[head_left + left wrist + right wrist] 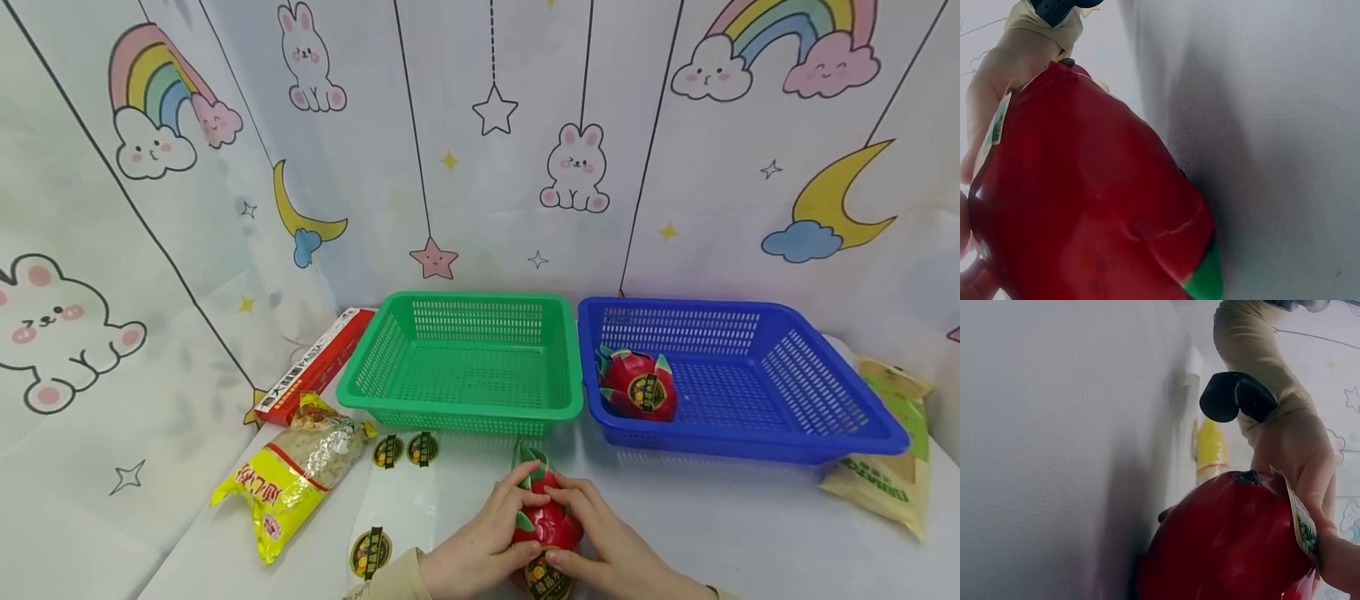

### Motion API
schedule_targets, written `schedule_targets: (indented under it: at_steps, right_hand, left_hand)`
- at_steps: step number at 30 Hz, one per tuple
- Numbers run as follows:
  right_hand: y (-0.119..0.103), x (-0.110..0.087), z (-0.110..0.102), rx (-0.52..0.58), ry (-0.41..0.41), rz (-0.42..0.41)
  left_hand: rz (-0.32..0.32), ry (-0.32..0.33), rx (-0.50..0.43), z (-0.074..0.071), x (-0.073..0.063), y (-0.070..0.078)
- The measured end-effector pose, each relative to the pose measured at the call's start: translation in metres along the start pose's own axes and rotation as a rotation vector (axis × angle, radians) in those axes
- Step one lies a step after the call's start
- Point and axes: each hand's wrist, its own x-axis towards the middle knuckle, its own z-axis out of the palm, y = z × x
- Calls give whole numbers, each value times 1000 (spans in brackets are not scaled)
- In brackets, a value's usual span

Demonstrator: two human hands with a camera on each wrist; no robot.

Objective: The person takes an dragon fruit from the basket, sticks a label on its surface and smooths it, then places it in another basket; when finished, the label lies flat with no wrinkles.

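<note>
A glossy red dragon fruit [552, 527] with green-tipped scales lies on the white table, its leafy end pointing away from me. My left hand [480, 537] holds it from the left and my right hand [611, 537] from the right, fingers curved over the top. A round black-and-gold label [547, 575] sits on the near end, with both thumbs at its upper edge. In the left wrist view the red skin [1091, 187] fills much of the picture. From the right wrist, the label's edge [1302, 528] shows standing slightly off the skin.
Behind stand a green basket [468, 414] and a blue basket [750, 437]; another labelled dragon fruit [626, 375] lies in the blue one. At left are a label sheet [401, 500], a yellow pasta bag [300, 467] and a red pasta box [315, 367]. A beige-green bag [892, 492] lies right.
</note>
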Motion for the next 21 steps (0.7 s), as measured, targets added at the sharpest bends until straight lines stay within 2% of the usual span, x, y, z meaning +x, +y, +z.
schedule_targets:
  at_steps: [6, 10, 14, 17, 21]
  right_hand:
    - [3, 1, -2, -28, -3, -10]
    - [4, -1, -3, -57, -38, -41]
    - [3, -2, -4, -29, -91, -56]
    - [3, -2, -4, -3, -87, -58]
    - [8, -1, -5, 51, -63, -102]
  left_hand:
    - [-2, -3, -17, 0, -1, -4]
    - [9, 10, -13, 1, -2, -4]
    - [47, 45, 56, 3, -2, -3]
    - [59, 58, 84, 3, -1, -3]
    - [66, 55, 83, 3, -2, -3]
